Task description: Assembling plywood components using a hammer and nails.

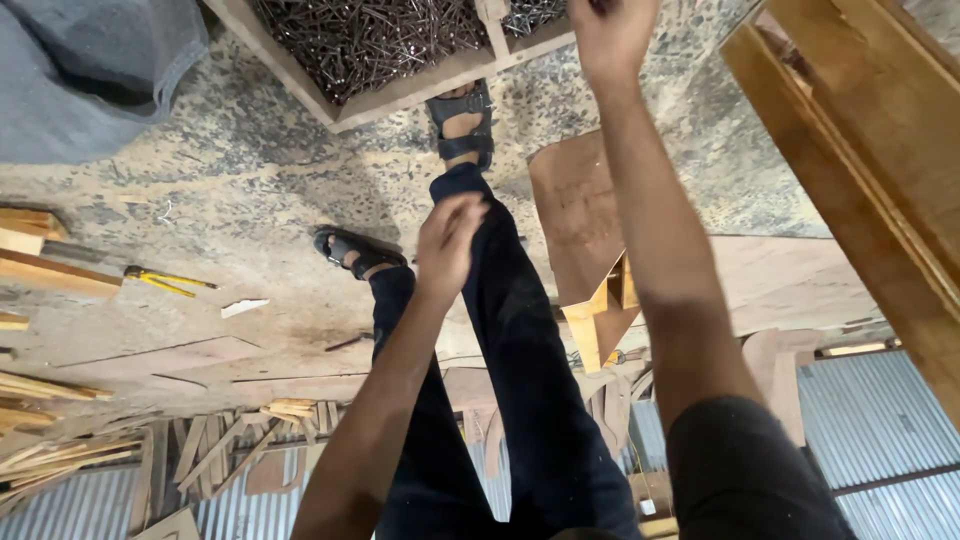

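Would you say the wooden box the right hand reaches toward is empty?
No: the wooden box is heaped with dark nails, and the right hand is at its edge.

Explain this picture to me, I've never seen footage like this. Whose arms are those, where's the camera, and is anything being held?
One picture, taken by a camera worn on a person's head, looking down past their own body. The dark trousers and sandalled feet are theirs, standing on a speckled concrete floor. The left hand hangs in front of the thigh, fingers loosely curled, with nothing visible in it. The right hand reaches toward a wooden tray of nails; the picture edge cuts off its fingers, so a grip cannot be told. Wood offcuts, a yellow-handled tool and a wooden stool lie around.
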